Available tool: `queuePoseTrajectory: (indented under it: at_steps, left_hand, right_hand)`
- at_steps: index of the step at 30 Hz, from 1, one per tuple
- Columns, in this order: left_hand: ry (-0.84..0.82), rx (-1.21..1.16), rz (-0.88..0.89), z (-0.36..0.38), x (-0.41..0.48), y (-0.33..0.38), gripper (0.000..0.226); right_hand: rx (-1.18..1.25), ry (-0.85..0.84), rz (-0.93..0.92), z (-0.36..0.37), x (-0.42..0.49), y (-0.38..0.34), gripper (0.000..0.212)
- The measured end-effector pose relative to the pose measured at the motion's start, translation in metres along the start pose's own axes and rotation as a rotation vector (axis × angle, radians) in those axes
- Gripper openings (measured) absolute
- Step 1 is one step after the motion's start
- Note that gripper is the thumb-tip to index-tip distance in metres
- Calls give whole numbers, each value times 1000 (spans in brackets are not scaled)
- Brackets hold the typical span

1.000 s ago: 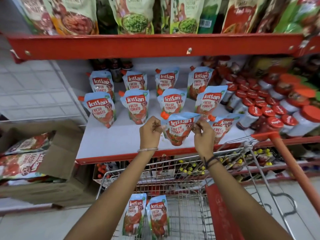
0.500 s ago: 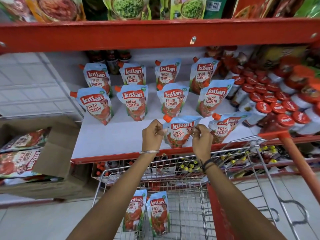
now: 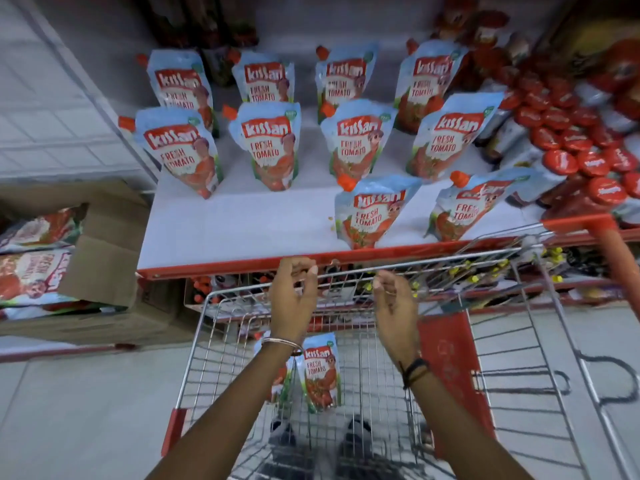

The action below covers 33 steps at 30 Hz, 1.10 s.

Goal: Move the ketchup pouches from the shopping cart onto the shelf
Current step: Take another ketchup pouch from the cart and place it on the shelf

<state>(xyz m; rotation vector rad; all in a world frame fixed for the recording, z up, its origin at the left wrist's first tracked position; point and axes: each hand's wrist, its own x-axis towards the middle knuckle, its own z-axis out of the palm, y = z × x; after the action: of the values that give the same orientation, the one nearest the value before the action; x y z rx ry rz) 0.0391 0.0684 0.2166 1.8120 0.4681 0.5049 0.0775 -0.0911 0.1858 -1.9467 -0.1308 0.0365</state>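
Several blue-and-red Kissan ketchup pouches stand in rows on the white shelf (image 3: 235, 226). The front pouch (image 3: 372, 214) stands upright near the shelf's red edge, beside another pouch (image 3: 465, 211) to its right. My left hand (image 3: 292, 294) and my right hand (image 3: 394, 306) hover empty over the cart's front rim, fingers loosely curled and apart, just below the shelf edge. Inside the wire shopping cart (image 3: 540, 323) one pouch (image 3: 320, 375) stands in plain view; a second pouch (image 3: 277, 379) sits partly hidden behind my left wrist.
Red-capped jars (image 3: 568, 140) crowd the shelf's right side. An open cardboard box (image 3: 100, 268) with more pouches sits on the floor at the left. The cart's red handle (image 3: 620, 268) angles up on the right. Dark bottles stand at the shelf's back.
Both hands let go of the front pouch, which now stands on the shelf, and pulled back toward the cart. The view tilted downward.
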Motion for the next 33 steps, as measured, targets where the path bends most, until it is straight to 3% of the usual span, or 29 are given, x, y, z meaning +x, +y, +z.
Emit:
queuePoseTrajectory:
  at_steps: [2, 6, 8, 11, 14, 17, 19, 23, 26, 28, 33]
  left_hand:
    - [-60, 68, -93, -2, -17, -38, 6]
    - [-146, 140, -370, -2, -45, -121, 19]
    - [-213, 175, -530, 0, -56, -161, 30]
    - [-375, 357, -710, 8, -71, -213, 26]
    - [-536, 444, -910, 24, -87, -259, 44]
    - [-535, 444, -1022, 38, -93, -283, 57]
    - [-489, 395, -1041, 48, -92, -286, 45]
    - [-390, 386, -1042, 62, -92, -300, 43]
    - [-323, 410, -1110, 61, -90, -300, 39]
    - [-363, 406, -1097, 60, -91, -300, 41]
    - [-483, 444, -1022, 54, -98, -289, 38]
  right_hand:
    - [-22, -74, 81, 18, -19, 25, 37]
    - [-83, -203, 326, 53, -45, 86, 16]
    - [-124, -270, 417, 69, -53, 119, 13]
    - [-208, -340, 576, 89, -62, 163, 14]
    - [-206, -413, 689, 104, -69, 196, 21]
    - [-198, -492, 757, 119, -74, 233, 19]
    - [-184, -510, 823, 128, -77, 271, 18]
    - [-119, -502, 929, 143, -81, 303, 39]
    - [-190, -488, 899, 137, -72, 259, 23]
    - [-197, -490, 896, 131, -74, 257, 16]
    - [-218, -476, 872, 112, -87, 248, 21]
